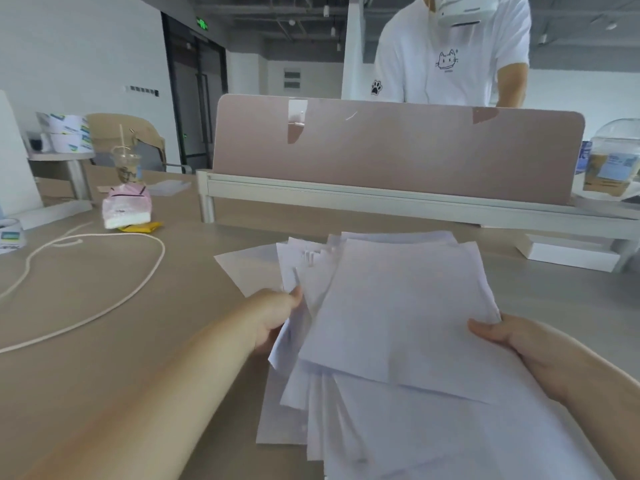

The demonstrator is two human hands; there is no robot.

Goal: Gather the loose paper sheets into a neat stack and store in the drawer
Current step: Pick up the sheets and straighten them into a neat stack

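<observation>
L hand [273,315] grips the left edge of the paper sheets [398,317], thumb on top, fingers tucked under & out of sight. R hand [519,348] closed on the right edge of the same bunch, thumb laid over the top sheet, fingers hidden beneath. The sheets are a loose, fanned bundle w/ corners sticking out at diff angles, not squared up. Top sheet tilted, its near corner overlapping more sheets that lie flat on the worktop [121,341] closer to the person. A few sheets poke out on the far-left side of the bundle, one resting on the worktop.

Worktop is pale tan, matte. Left of the paper: a cream rope [114,303] in a big open loop, well apart from the sheets. Beyond the rope, a pink pouch [127,206] sitting on something yellow, & behind that a clear plastic cup [125,166] w/ straw. Straight past the paper, a pinkish divider panel [398,150] on a white rail runs across the worktop; a flat white box [568,252] sits under the rail to the far right of the paper. Farther right, a domed-lid drink cup [611,161].

Behind the divider stands another person in a white tee [450,53] w/ a cat drawing. Room: open office, white walls, exposed ceiling, dark-framed glass doors far left of the divider, green exit sign above. No drawer in view.
</observation>
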